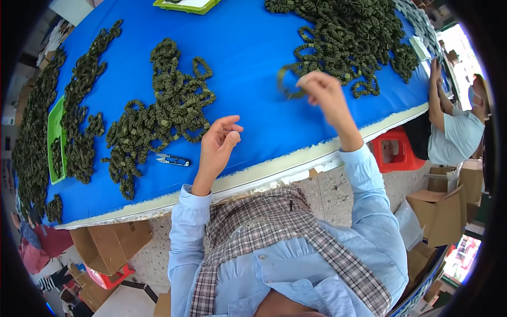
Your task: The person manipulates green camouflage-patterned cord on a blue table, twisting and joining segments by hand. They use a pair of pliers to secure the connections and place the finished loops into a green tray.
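Note:
My right hand (pixel 326 98) is raised over the blue table, its fingertips pinched on a dark green ruffled elastic band, like a scrunchie (pixel 294 95). The band hangs as a loop, slightly blurred. Close to the table's near edge, my left hand (pixel 217 141) holds nothing, its fingers loosely bent and apart. Just left of it spreads a heap of similar green scrunchies (pixel 171 103). Another large heap of scrunchies (pixel 351 39) lies beyond my right hand. Thread snips (pixel 173 159) rest on the cloth near my left hand.
More scrunchies (pixel 79 142) cover the table's left side, around a green tray (pixel 54 158). Another green tray (pixel 193 6) is at the far edge. A co-worker (pixel 457 132) sits at the right by a red stool (pixel 393 150). Cardboard boxes (pixel 111 245) stand below the table.

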Tool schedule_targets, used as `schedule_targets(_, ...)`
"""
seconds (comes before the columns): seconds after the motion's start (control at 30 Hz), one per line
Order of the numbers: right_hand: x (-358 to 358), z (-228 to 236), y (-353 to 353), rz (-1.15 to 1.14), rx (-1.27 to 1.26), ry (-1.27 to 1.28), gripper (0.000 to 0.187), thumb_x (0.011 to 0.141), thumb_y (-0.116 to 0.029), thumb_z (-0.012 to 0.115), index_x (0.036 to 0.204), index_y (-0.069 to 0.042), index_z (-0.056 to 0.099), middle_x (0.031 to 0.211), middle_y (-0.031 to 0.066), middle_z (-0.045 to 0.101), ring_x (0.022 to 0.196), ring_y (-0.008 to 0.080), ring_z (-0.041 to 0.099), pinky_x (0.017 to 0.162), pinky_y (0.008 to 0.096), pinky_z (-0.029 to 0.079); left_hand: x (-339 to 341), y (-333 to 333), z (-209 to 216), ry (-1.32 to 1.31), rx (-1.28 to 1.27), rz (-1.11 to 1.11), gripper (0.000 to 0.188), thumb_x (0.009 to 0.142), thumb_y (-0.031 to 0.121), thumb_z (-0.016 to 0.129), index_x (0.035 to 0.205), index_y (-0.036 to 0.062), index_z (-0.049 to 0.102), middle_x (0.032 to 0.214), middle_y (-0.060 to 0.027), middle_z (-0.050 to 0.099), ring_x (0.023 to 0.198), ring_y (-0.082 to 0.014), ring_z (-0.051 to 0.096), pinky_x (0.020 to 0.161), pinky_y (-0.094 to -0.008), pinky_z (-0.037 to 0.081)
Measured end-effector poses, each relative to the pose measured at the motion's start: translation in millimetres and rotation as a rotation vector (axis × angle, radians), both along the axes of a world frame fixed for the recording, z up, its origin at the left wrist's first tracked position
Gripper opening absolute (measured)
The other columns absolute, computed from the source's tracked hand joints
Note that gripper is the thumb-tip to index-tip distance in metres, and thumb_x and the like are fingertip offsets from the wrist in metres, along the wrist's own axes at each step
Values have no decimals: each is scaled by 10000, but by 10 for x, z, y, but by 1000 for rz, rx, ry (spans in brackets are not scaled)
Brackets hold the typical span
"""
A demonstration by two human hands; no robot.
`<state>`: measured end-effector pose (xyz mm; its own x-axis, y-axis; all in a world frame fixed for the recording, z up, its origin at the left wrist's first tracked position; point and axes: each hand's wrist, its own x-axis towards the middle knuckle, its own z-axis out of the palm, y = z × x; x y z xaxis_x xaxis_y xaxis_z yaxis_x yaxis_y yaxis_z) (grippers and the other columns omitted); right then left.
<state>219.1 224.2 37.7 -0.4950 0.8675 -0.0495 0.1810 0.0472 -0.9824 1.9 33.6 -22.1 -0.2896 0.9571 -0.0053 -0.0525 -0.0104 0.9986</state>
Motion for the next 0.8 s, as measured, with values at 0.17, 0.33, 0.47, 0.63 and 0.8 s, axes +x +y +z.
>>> schedule_targets(0.17,239,-134,612,-374,410,-207,429,873,-317,675,1083,53,617,752,82,643,628,140,593,536,278,463,-19,-65,-89,-74,-18,-28,412,911,316,646,1186,17,579,964,-56,638,799,-94,573,701,-228,473)
schedule_targets(0.33,-351,7,321,-317,707,-367,289,845,-252,684,1075,-82,642,707,98,650,631,225,637,607,340,490,-30,-68,-155,-28,-45,-11,379,916,300,645,1146,3,596,912,-46,630,782,-81,556,690,-221,465)
schedule_targets(0.47,-1144,-128,247,225,808,-132,164,879,-190,631,971,-61,675,854,139,676,763,284,651,664,360,504,-44,-67,-179,-38,-46,2,371,921,291,638,1141,-5,595,903,-56,629,776,-82,556,689,-222,466)
schedule_targets(0.63,-1947,-325,98,239,629,-237,247,873,-267,633,914,-28,682,859,160,675,780,307,653,677,396,504,-52,-78,-169,-112,-31,9,355,928,274,630,1139,-10,594,896,-63,629,766,-85,559,685,-225,467)
schedule_targets(0.8,-2215,-502,284,200,566,-485,335,831,-324,661,876,8,680,779,179,677,730,324,656,649,410,505,-45,-68,-164,-72,-46,-7,345,933,267,620,1134,-12,597,899,-69,634,770,-90,567,682,-230,471)
